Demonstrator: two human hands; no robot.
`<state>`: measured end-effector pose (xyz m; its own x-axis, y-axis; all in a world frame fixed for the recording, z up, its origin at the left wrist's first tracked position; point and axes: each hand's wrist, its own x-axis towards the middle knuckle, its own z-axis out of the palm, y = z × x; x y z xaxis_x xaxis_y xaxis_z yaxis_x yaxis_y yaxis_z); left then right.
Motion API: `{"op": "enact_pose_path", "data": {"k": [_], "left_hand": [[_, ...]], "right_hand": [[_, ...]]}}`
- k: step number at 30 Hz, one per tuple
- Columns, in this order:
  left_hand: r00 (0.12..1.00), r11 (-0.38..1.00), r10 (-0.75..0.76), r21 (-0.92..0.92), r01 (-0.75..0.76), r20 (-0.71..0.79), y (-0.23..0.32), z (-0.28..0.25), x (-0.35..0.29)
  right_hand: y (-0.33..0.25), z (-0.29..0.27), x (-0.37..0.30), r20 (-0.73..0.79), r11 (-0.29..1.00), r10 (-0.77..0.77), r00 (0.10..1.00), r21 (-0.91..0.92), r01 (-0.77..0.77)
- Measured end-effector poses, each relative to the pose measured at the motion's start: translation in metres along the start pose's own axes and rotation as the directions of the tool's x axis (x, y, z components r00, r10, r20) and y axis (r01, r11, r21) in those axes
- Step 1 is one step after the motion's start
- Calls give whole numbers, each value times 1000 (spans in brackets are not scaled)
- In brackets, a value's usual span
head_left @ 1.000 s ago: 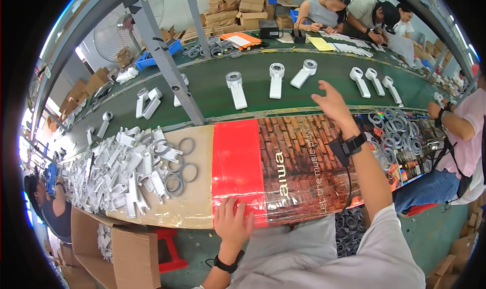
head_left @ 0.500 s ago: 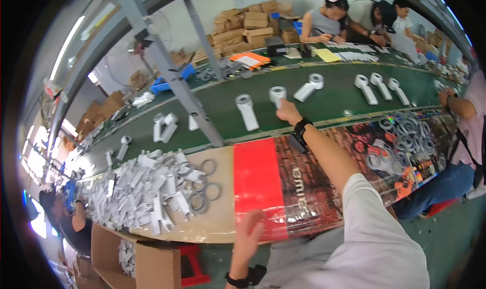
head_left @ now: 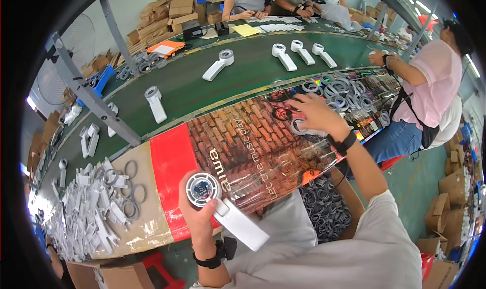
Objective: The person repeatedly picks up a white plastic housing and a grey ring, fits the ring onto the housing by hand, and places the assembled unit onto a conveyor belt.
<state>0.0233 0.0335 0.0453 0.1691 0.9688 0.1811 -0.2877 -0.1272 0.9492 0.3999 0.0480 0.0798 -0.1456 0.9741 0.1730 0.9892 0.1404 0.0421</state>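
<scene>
A white handheld fan (head_left: pixel 242 225) is in my left hand (head_left: pixel 195 213), which grips it by its round head, with the thumb across the rim. Its head faces up, showing blue and dark parts inside, and the handle slants down to the right. Over the table's right part, my right hand (head_left: pixel 320 116) reaches with spread fingers to the near edge of a pile of grey rings (head_left: pixel 349 91). One grey ring (head_left: pixel 297 129) lies beside its thumb; whether they touch is unclear.
Beyond the table runs a green conveyor belt (head_left: pixel 187 94) bearing several white fans (head_left: pixel 155 105). White plastic parts (head_left: pixel 88 213) are heaped at left, near loose rings (head_left: pixel 130 210). A box of dark rings (head_left: pixel 324 208) sits below the table. A metal post (head_left: pixel 96 94) rises at left; co-workers (head_left: pixel 425 66) work nearby.
The view has turned right. My right hand has left the fan on the belt and moved to the grey rings. My left hand, empty before, now holds a fan.
</scene>
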Motion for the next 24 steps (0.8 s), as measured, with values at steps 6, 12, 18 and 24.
{"op": "enact_pose_path", "data": {"k": [6,12,18,24], "left_hand": [[952,988,14,-148,33,307,0,-21,-20],[998,975,52,215,-55,18,8,14,-32],[997,989,50,140,-41,-62,5,35,-40],[994,993,-104,-52,103,-21,8,18,-49]], "right_hand": [[9,29,-27,133,984,-85,987,169,62],[-141,-21,-71,81,-468,-92,992,877,-115],[-220,-9,-101,-26,-700,147,989,703,123],[-233,-7,-101,-32,-687,181,983,711,150]]}}
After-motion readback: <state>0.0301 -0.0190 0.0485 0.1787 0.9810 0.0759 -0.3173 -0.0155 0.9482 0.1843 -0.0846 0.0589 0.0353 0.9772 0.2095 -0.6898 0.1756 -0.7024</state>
